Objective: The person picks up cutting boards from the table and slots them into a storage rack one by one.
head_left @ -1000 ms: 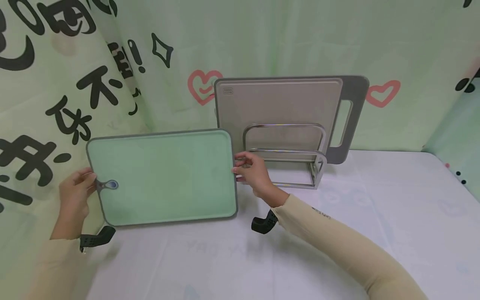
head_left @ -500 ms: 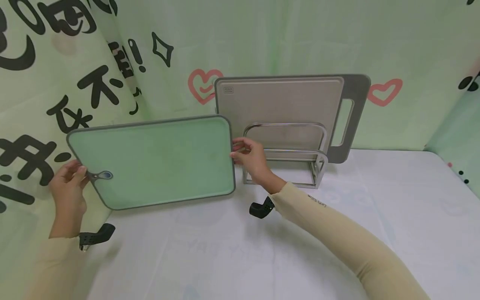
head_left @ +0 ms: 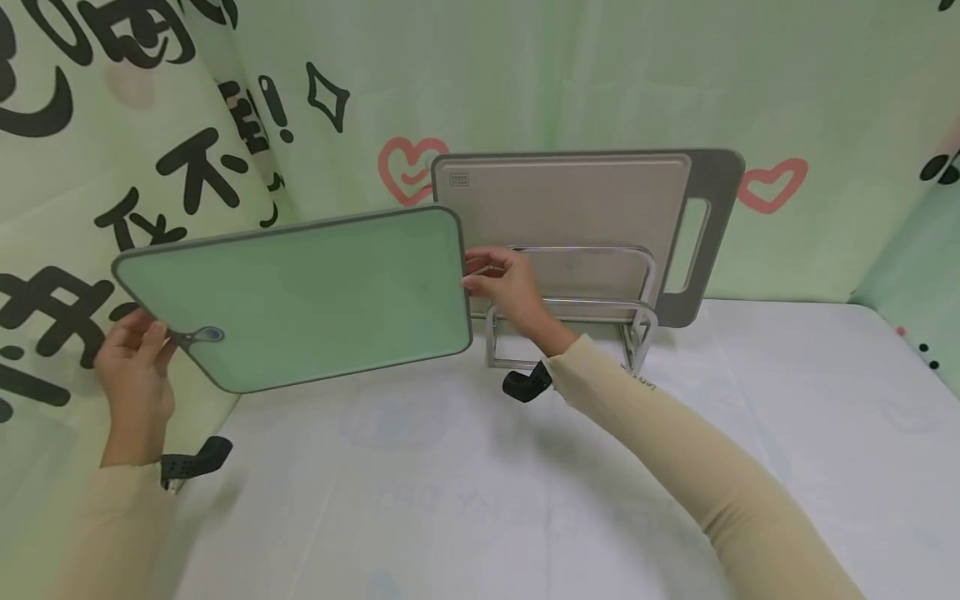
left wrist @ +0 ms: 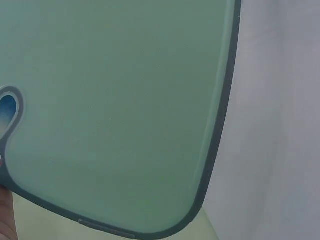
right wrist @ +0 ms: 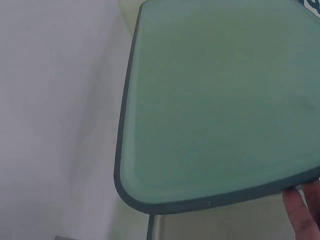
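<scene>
A green cutting board (head_left: 315, 292) with a grey rim hangs tilted in front of me, its left end swung closer. My left hand (head_left: 138, 375) pinches its left short edge beside the teardrop-shaped hanging hole (head_left: 206, 334). On the opposite short edge, the fingers and thumb of my right hand (head_left: 513, 287) grip the rim. Behind that hand stands a metal rack (head_left: 641, 333) holding a beige cutting board (head_left: 562, 200) with a grey handle. The left wrist view shows the green board's rounded corner; just a bit of the left hand (left wrist: 6, 215) enters at the edge.
A white cloth covers the table (head_left: 465, 500), with a pale green curtain (head_left: 637, 75) close behind and to the left. Black wrist mounts (head_left: 197, 458) stick out from both sleeves. My right forearm (head_left: 675, 467) crosses over the table's right half.
Both hands have lifted the green board upward, its left end rising out toward the left and tilting nearer. The rack and beige board have stayed where they were.
</scene>
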`<state>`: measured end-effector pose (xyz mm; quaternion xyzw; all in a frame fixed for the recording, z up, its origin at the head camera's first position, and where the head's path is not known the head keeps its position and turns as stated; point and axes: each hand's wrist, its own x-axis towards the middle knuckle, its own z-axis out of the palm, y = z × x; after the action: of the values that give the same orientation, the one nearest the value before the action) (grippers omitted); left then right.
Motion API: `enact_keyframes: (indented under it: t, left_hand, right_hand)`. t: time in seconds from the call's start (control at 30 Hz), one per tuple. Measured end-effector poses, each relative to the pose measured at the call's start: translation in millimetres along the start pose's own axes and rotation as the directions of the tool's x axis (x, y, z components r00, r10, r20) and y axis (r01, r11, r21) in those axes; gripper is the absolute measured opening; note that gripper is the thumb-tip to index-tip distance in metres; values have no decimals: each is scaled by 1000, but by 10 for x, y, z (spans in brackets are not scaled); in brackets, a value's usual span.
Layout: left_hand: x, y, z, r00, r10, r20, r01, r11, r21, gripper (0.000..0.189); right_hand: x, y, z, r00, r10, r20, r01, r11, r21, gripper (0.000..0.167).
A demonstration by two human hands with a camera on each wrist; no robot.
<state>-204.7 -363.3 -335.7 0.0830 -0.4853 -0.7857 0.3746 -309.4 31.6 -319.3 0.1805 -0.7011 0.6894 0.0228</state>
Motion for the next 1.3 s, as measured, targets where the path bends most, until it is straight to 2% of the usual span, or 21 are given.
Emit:
enact_keyframes:
  t: [0.17, 0.3, 0.57, 0.77, 0.97, 1.3]
  left_hand:
    - [31, -29, 40, 999, 2, 49, 3, 994, -107, 18]
    - [49, -79, 84, 994, 13, 106, 2, 990, -142, 15]
    - [82, -155, 189, 987, 22, 162, 4, 987, -160, 10]
    - [92, -230, 219, 988, -8, 156, 30, 990, -141, 7]
    - [94, -300, 250, 988, -46, 150, 67, 988, -136, 6]
    - [80, -385, 295, 981, -43, 191, 69, 989, -134, 8]
  right_hand:
    - [82, -37, -113, 999, -18, 37, 17, 999, 33, 36]
    - [124, -35, -189, 999, -23, 27, 22, 999, 47, 37]
    - [150, -13, -277, 1000, 2, -16, 0, 995, 103, 38]
    - [128, 11, -331, 1000, -21, -22, 23, 997, 76, 37]
    - [117, 40, -386, 999, -36, -26, 38, 995, 91, 37]
    - [97, 48, -466, 998, -44, -43, 46, 998, 48, 36]
